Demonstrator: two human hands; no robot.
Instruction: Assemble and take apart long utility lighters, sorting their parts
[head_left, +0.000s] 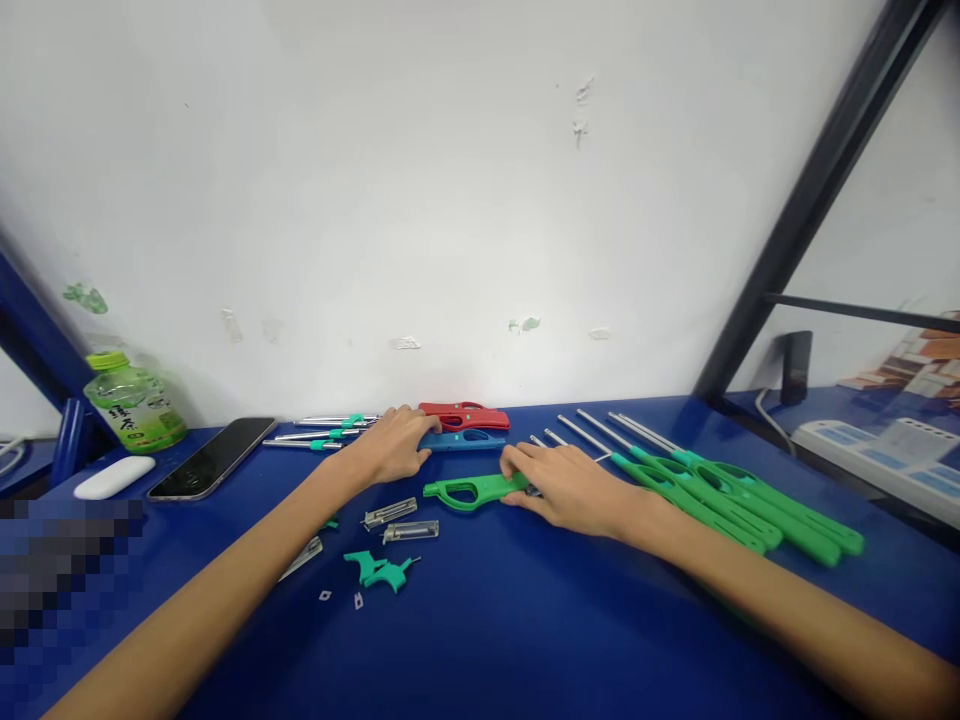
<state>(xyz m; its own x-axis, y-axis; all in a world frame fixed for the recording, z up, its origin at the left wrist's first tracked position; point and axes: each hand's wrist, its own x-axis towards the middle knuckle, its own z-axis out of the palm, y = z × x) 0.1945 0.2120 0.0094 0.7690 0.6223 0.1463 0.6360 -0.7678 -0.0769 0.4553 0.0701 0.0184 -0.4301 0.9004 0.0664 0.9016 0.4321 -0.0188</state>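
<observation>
While working over a blue tabletop (480, 620), has at far left a green-capped bottle (139, 408), a white case (114, 477) and a dark phone (214, 458). Next, toward the wall (480, 200), has several metal rods (326, 434); nearer, 2 teal triggers (390, 576) and 2 clear parts (411, 532). Places the left hand (394, 445) at the left end of a blue shell (454, 442), just before a red shell (472, 418), with fingers bent and thumb slightly apart; cannot tell whether gripping. Holds a green shell (491, 488), right of the clear parts, pinched at its right end between thumb and fingers of the right hand (566, 485). Farther right, has green lighters (750, 510) lying side by side.
</observation>
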